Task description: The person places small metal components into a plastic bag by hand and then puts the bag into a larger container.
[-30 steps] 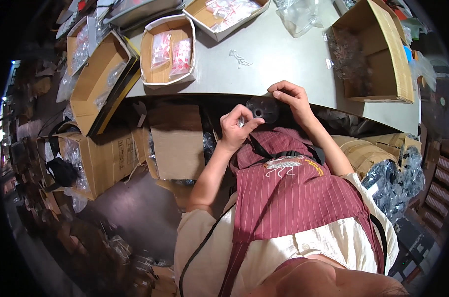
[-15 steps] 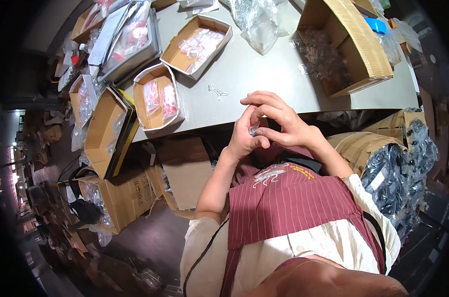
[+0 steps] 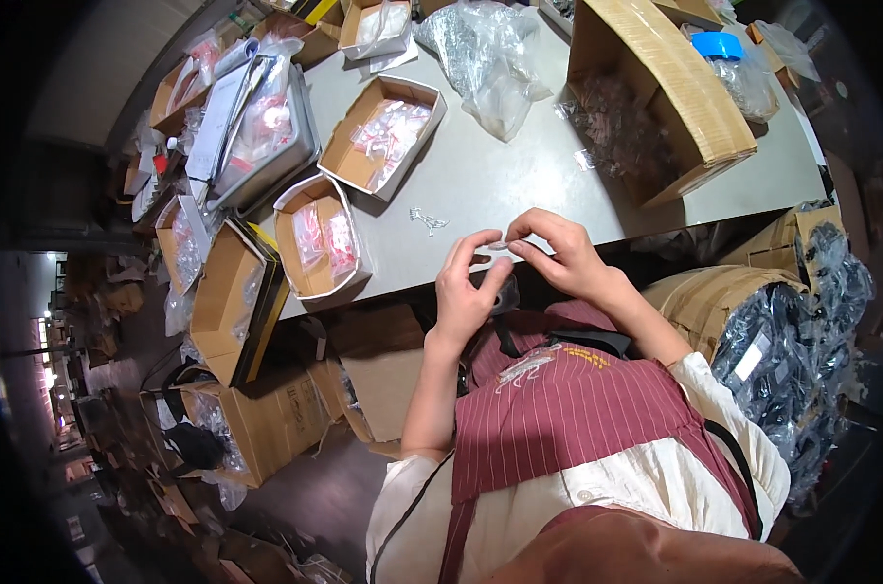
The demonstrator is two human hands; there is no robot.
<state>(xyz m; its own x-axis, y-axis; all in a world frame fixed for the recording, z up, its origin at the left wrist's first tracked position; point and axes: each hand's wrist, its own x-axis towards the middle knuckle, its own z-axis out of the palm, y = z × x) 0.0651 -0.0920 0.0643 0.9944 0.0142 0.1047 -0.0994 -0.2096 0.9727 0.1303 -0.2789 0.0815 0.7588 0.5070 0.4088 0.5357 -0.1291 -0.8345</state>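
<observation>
My left hand (image 3: 468,294) and my right hand (image 3: 563,258) meet just over the table's front edge. Between their fingertips is a small, pale, see-through piece (image 3: 498,245), too small for me to name. My right thumb and index finger pinch one end of it. On the other side, my left index finger and thumb close around it, the other left fingers curled. A few small silvery pieces (image 3: 428,220) lie loose on the grey table (image 3: 500,180), ahead of my left hand.
Small red-and-clear bags fill a near carton tray (image 3: 284,234) and a farther carton tray (image 3: 339,156). A large open cardboard box (image 3: 704,107) holding clear pieces stands at right. Crumpled plastic (image 3: 495,78) lies at the back. A wrapped bundle (image 3: 782,360) sits beside my right arm.
My hands have come apart from being folded together, the left one dropping lower, and the small see-through piece now shows between the fingertips. The whole view has shifted slightly.
</observation>
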